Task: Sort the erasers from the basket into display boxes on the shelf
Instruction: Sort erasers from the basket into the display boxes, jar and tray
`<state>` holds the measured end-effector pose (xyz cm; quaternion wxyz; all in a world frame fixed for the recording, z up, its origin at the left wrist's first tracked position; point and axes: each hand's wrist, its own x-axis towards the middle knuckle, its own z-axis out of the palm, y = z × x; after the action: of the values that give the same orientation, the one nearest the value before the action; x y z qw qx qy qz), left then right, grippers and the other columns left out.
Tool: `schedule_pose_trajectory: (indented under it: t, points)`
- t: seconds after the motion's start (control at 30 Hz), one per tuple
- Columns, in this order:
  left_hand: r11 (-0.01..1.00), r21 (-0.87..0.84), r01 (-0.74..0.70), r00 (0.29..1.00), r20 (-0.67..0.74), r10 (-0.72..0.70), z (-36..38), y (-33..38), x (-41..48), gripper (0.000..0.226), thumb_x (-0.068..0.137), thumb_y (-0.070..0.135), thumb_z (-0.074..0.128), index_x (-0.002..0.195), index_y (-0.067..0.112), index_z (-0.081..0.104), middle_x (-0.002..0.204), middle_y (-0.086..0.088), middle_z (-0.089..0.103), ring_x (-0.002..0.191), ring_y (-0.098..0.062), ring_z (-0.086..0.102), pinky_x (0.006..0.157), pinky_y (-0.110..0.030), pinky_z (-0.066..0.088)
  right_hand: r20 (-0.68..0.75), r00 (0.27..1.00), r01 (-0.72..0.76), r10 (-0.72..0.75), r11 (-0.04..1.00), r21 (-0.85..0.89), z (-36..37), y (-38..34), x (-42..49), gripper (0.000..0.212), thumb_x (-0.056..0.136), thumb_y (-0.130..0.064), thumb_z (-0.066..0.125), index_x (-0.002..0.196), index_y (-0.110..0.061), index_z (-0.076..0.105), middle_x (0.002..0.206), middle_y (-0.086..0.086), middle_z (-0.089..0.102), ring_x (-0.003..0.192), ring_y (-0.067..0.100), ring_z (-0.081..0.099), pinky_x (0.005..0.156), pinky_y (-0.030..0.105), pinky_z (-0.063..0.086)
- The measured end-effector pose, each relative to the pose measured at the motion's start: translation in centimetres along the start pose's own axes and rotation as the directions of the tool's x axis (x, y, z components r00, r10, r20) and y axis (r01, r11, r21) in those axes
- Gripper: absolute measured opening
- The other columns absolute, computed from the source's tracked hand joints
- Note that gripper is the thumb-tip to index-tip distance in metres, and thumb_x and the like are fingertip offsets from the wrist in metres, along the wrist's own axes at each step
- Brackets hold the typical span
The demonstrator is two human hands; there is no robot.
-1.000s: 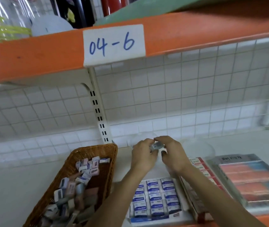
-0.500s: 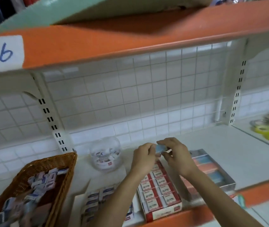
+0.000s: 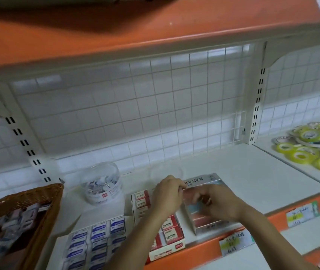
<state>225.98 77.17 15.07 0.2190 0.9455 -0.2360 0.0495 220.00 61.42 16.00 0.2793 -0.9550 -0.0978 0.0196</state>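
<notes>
A wicker basket [image 3: 54,203] at the lower left holds several loose wrapped erasers [image 3: 18,219]. On the white shelf stand a box of blue-and-white erasers [image 3: 98,236], a box of red-and-white erasers [image 3: 171,230] and a silver display box [image 3: 204,181] with pink and blue erasers. My left hand [image 3: 167,197] grips the silver box's left rim with curled fingers. My right hand [image 3: 216,203] is over that box's inside, its fingers curled and blurred. What they hold is hidden.
A clear round tub [image 3: 101,184] of small erasers stands behind the boxes near the grid back wall. Rolls of yellow-green tape [image 3: 309,151] lie on the neighbouring shelf at the right. Handwritten price tags [image 3: 233,242] hang on the orange shelf edge. An orange shelf runs overhead.
The view has swung right. Both hands, which pinched a small blue-grey eraser above the boxes, have dropped onto the silver display box; the eraser no longer shows.
</notes>
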Motion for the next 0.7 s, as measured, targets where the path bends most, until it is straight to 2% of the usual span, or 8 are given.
schedule_pose_trajectory:
  t: [0.07, 0.13, 0.27, 0.37, 0.47, 0.53, 0.6, 0.7]
  points:
    - [1.000, -0.013, 0.004, 1.000, -0.011, -0.004, 0.1, 0.1, 0.0, 0.027, 0.094, 0.014, 0.051, 0.112, 0.024, 0.069, 0.113, 0.001, 0.059, 0.101, -0.018, 0.059, 0.088, -0.028, 0.047, 0.010, 1.000, 0.030, -0.029, 0.998, -0.047, 0.2, 0.0, -0.1, 0.038, 0.072, -0.001, 0.060, 0.086, -0.036, 0.065, 0.088, -0.022, 0.060, 0.081, -0.005, 0.054, 0.072, 0.005, 0.041]
    - [0.999, -0.034, 0.010, 1.000, -0.015, -0.010, 0.2, 0.1, 0.0, 0.025, 0.094, 0.014, 0.053, 0.110, 0.024, 0.070, 0.111, 0.000, 0.059, 0.099, -0.018, 0.060, 0.088, -0.031, 0.049, 0.005, 0.999, 0.051, -0.050, 0.993, -0.106, 0.3, -0.1, -0.2, 0.033, 0.075, 0.001, 0.058, 0.093, -0.024, 0.068, 0.090, -0.019, 0.054, 0.075, -0.006, 0.048, 0.065, -0.001, 0.035]
    - [0.998, -0.058, 0.008, 0.999, -0.034, -0.010, 0.5, 0.0, 0.0, 0.023, 0.093, 0.014, 0.054, 0.109, 0.021, 0.070, 0.111, 0.000, 0.060, 0.098, -0.018, 0.061, 0.088, -0.031, 0.050, -0.008, 0.997, 0.071, -0.073, 0.989, -0.132, 0.8, 0.0, -0.3, 0.026, 0.081, -0.002, 0.056, 0.096, -0.019, 0.067, 0.097, -0.008, 0.051, 0.083, 0.004, 0.047, 0.066, -0.001, 0.033]
    - [0.999, -0.050, -0.006, 0.998, -0.057, 0.003, 0.7, -0.1, 0.0, 0.024, 0.094, 0.013, 0.054, 0.110, 0.020, 0.070, 0.112, 0.000, 0.060, 0.098, -0.018, 0.061, 0.088, -0.028, 0.049, 0.009, 0.997, 0.072, -0.072, 0.986, -0.152, 0.6, -0.1, -0.5, 0.022, 0.083, -0.007, 0.058, 0.098, -0.020, 0.068, 0.090, -0.013, 0.052, 0.079, 0.002, 0.047, 0.062, 0.001, 0.035]
    - [0.999, -0.048, -0.017, 0.999, -0.047, 0.015, 0.6, -0.2, -0.1, 0.026, 0.095, 0.014, 0.051, 0.113, 0.021, 0.069, 0.113, 0.000, 0.059, 0.101, -0.017, 0.059, 0.089, -0.027, 0.047, -0.009, 0.998, 0.059, -0.061, 0.987, -0.149, 0.5, -0.2, -0.4, 0.019, 0.084, -0.017, 0.056, 0.094, -0.025, 0.070, 0.093, -0.014, 0.065, 0.081, 0.001, 0.053, 0.066, 0.002, 0.037]
    - [0.999, -0.032, -0.038, 0.999, -0.036, 0.037, 0.5, -0.3, -0.2, 0.028, 0.096, 0.015, 0.048, 0.116, 0.021, 0.068, 0.114, 0.000, 0.060, 0.106, -0.018, 0.056, 0.092, -0.027, 0.044, -0.081, 0.996, 0.022, -0.031, 0.993, -0.113, 0.5, -0.6, 0.0, 0.020, 0.084, -0.024, 0.056, 0.097, -0.031, 0.069, 0.094, -0.013, 0.068, 0.082, 0.002, 0.058, 0.074, 0.013, 0.047]
    - [0.999, -0.009, -0.050, 0.997, -0.064, 0.050, 0.1, -0.6, -0.5, 0.030, 0.097, 0.016, 0.045, 0.120, 0.020, 0.065, 0.118, 0.000, 0.060, 0.112, -0.017, 0.051, 0.094, -0.025, 0.040, -0.177, 0.984, 0.006, -0.021, 0.996, -0.086, 0.7, -1.5, 0.6, 0.017, 0.087, -0.022, 0.055, 0.095, -0.029, 0.069, 0.093, -0.008, 0.067, 0.082, 0.009, 0.060, 0.074, 0.027, 0.052]
    - [0.999, 0.036, -0.035, 0.992, -0.121, 0.039, -0.9, -1.3, -1.2, 0.033, 0.097, 0.018, 0.046, 0.128, 0.020, 0.058, 0.128, 0.002, 0.056, 0.119, -0.015, 0.046, 0.098, -0.027, 0.038, -0.277, 0.959, 0.016, -0.058, 0.989, -0.150, 1.3, -3.6, 1.7, 0.021, 0.091, -0.021, 0.052, 0.107, -0.023, 0.066, 0.107, -0.001, 0.063, 0.096, 0.015, 0.057, 0.081, 0.027, 0.049]
